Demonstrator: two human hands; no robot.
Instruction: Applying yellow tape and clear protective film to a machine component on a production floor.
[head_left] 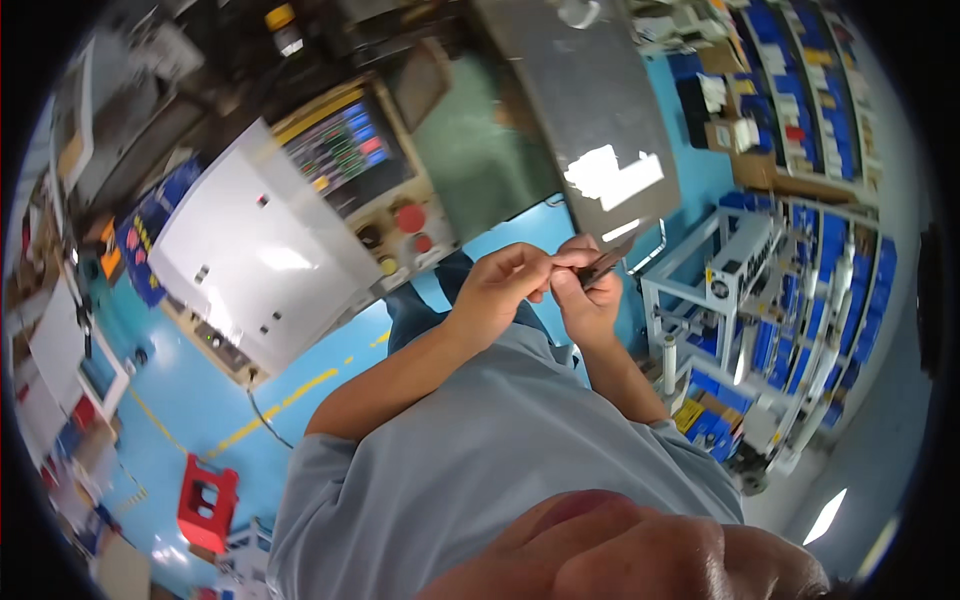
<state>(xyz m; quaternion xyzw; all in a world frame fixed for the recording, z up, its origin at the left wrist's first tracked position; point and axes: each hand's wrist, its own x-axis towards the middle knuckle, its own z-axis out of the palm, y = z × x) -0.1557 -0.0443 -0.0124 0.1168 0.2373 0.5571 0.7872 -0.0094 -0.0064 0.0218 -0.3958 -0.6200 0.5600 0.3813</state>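
Observation:
In front of my body, above the blue floor, my two hands meet. My right hand (588, 305) is closed around a dark, slim tool (604, 263), which points up and to the right; its exact kind is not clear. Fingers and thumb of my left hand (500, 285) are pinched together right beside it, touching the fingertips of my right hand. Whatever sits between the left fingertips is too small and covered to make out.
Left of my hands stands a machine control panel with a screen (350, 145) and a red button (410, 218), beside a large white panel (265, 255). A grey metal table (590, 95) is ahead. A white frame (690, 290) and blue-bin shelves (815, 90) stand right; a red stool (208, 503) lower left.

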